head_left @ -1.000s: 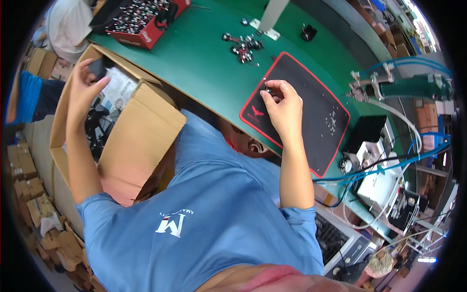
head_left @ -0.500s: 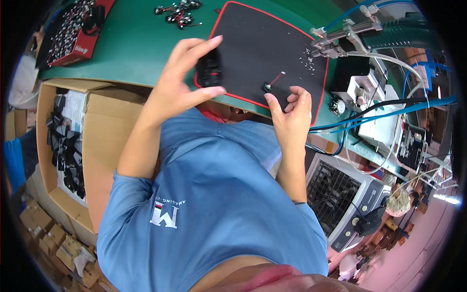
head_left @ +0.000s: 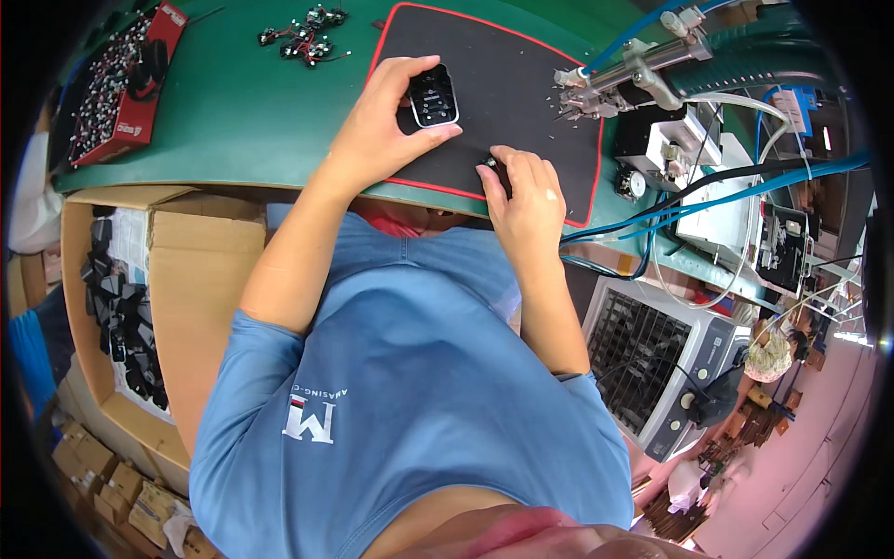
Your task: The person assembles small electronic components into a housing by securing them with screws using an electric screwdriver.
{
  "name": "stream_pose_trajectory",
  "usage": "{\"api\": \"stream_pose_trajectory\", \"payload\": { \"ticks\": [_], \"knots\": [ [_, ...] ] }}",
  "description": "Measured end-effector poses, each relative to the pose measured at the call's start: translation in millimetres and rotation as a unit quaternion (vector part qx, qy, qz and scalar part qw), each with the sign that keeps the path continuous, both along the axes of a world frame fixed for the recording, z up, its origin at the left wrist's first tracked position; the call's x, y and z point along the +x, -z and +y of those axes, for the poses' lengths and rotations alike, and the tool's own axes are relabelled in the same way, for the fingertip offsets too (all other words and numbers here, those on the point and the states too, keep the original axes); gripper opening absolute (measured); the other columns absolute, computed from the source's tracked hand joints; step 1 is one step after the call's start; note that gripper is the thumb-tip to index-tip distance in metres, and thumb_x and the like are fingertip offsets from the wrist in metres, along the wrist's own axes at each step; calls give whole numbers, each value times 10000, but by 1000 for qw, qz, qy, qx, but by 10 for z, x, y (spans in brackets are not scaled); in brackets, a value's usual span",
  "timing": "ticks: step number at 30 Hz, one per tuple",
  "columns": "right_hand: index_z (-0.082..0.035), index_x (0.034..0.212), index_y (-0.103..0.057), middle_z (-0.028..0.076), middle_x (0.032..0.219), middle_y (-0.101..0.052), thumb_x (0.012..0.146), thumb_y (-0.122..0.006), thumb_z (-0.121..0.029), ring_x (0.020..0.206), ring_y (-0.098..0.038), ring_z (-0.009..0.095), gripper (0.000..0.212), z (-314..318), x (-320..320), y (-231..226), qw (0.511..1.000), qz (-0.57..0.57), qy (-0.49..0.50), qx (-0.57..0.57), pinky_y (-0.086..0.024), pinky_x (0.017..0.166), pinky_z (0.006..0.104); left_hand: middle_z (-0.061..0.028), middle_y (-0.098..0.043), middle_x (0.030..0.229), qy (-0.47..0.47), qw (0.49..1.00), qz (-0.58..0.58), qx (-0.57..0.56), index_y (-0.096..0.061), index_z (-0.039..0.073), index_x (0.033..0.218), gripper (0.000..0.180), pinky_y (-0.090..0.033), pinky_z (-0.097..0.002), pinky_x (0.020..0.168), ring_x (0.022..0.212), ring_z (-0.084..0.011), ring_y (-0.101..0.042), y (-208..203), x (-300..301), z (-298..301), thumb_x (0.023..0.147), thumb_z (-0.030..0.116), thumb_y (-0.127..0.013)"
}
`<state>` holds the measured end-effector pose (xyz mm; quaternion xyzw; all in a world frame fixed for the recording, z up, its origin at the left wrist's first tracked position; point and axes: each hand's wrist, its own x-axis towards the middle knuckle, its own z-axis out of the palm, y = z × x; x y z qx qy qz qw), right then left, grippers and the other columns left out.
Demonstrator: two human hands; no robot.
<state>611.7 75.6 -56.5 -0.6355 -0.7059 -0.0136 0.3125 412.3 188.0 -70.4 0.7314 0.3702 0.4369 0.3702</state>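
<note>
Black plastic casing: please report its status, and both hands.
Left hand gripping black plastic casing, over red-edged black mat. Right hand pinching small dark part. Metal tool over mat's right side, apart from hands.

Grey-and-white unit [head_left: 705, 368] with dark grille [head_left: 641, 354] at right, blue hoses [head_left: 819, 168] above it, small round dial [head_left: 631, 183] near them, brown cartons [head_left: 79, 458] at lower left

Bright, even light, strong fisheye curvature, black rim, small right-edge glare.
</note>
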Motion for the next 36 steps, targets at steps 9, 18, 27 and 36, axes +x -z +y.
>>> {"api": "stream_pose_trajectory", "payload": {
  "ticks": [9, 18, 27, 36],
  "knots": [
    [-55, 1056, -713, 83, 966, -674, 824, -765, -32, 846, -628, 297, 239, -13, 0, -17, 1000, -17, -22, -1, -531, 763, 407, -145, -588, 1293, 32, 995, 30, 94, -557, 82, 1403, 761, -522, -426, 1000, 1190, -352, -608, 76, 22, 22, 751, 272, -901],
    [-46, 1049, -720, 100, 965, -672, 841, -736, 21, 873, -650, 304, 219, 30, 52, -6, 1000, -1, -28, -11, -542, 778, 415, -139, -603, 1322, 77, 987, 80, 113, -555, 88, 1436, 833, -487, -419, 1034, 1226, -345, -587, 48, 7, 24, 703, 211, -930],
    [-34, 1002, -722, 108, 1074, -687, 795, -780, 24, 857, -670, 280, 223, 166, -310, -140, 993, 63, -47, 90, -563, 734, 393, -104, -611, 1361, 101, 982, 101, 123, -577, 113, 1388, 830, -457, -436, 1041, 1263, -339, -575, 56, 20, -8, 653, 217, -947],
    [-26, 980, -706, 95, 1054, -671, 784, -783, 8, 907, -652, 289, 213, 220, -312, -104, 996, -1, -56, 76, -558, 770, 404, -104, -630, 1304, 107, 980, 90, 140, -585, 102, 1366, 797, -466, -436, 1004, 1230, -331, -589, 61, 32, -3, 652, 183, -932]
  ]
}}
